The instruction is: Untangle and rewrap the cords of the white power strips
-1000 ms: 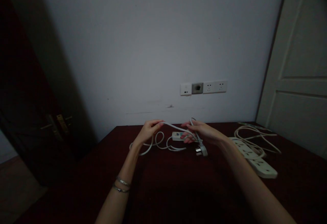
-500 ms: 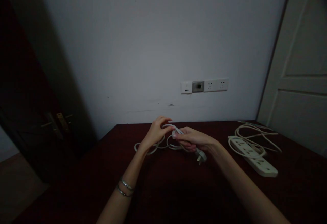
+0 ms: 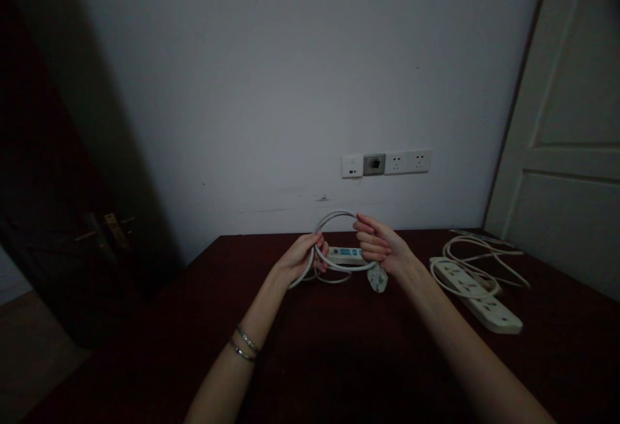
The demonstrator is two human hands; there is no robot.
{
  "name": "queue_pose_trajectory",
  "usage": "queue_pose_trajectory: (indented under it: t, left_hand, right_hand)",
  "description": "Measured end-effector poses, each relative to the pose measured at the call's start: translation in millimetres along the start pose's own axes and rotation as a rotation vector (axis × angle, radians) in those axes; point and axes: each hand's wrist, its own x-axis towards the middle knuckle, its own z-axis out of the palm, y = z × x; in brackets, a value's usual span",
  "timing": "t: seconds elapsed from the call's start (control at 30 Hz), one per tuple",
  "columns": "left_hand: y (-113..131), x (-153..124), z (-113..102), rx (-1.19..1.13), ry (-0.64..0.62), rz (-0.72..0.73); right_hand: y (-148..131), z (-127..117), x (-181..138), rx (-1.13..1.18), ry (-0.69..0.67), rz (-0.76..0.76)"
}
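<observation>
A white power cord (image 3: 338, 212) is bent into a loop raised over the table, stretched between both hands. My left hand (image 3: 301, 255) is closed on the loop's left side, and a length of cord hangs below it. On the right side, my right hand (image 3: 380, 241) has its fingers wrapped round the cord. A grey-white plug (image 3: 377, 278) dangles just under that hand, its pins hard to make out. Behind the loop, a small power strip with blue sockets (image 3: 346, 255) lies on the table, partly hidden by the hands and cord.
On the right of the dark red table (image 3: 310, 359), a longer white power strip (image 3: 479, 298) lies with its cord (image 3: 489, 250) coiled over it. Wall sockets (image 3: 407, 161) are above the table's back edge. A dark door (image 3: 53, 217) stands at left, a pale door (image 3: 571, 172) at right.
My hands have moved apart and a round loop of cord now spans them, higher up. The plug hangs beneath my right hand, and the blue-socketed strip has come into sight.
</observation>
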Motion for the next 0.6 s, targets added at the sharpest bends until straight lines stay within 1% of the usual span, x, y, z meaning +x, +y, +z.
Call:
queue_pose_trajectory:
  t: [0.07,0.1,0.2,0.27,0.3,0.37,0.4,0.47,0.5,0.53,0.6]
  left_hand:
    - [6,-3,4,0.045,0.002,-0.026]
    - [9,-5,6,0.106,-0.009,-0.05]
    - [15,-13,5,0.396,-0.089,-0.121]
    - [16,-16,-1,0.6,-0.131,-0.15]
    - [14,-17,-7,0.69,-0.127,-0.15]
    - [8,-14,-22,0.85,-0.051,-0.1]
    - [3,-11,-31,0.916,0.02,-0.049]
    - [-12,-4,-50,1.002,0.214,0.069]
    - [-20,-1,-59,0.997,0.309,0.101]
    - [-29,2,-67,0.935,0.373,0.117]
    - [-44,7,-78,0.699,0.412,0.149]
  right_hand:
    - [-2,-7,0,0.061,0.004,-0.035]
    - [-4,-9,-1,0.087,-0.003,-0.053]
    - [-9,-9,-6,0.152,-0.021,-0.129]
    - [-14,-8,-12,0.185,-0.013,-0.194]
    - [-17,-7,-15,0.205,-0.006,-0.228]
    - [-24,-8,-21,0.261,0.013,-0.289]
    - [-27,-10,-25,0.294,0.021,-0.318]
    - [-34,-15,-31,0.361,0.032,-0.385]
    - [-37,-19,-35,0.394,0.034,-0.425]
    - [-40,-22,-38,0.426,0.037,-0.47]
    - [-45,-30,-43,0.484,0.067,-0.583]
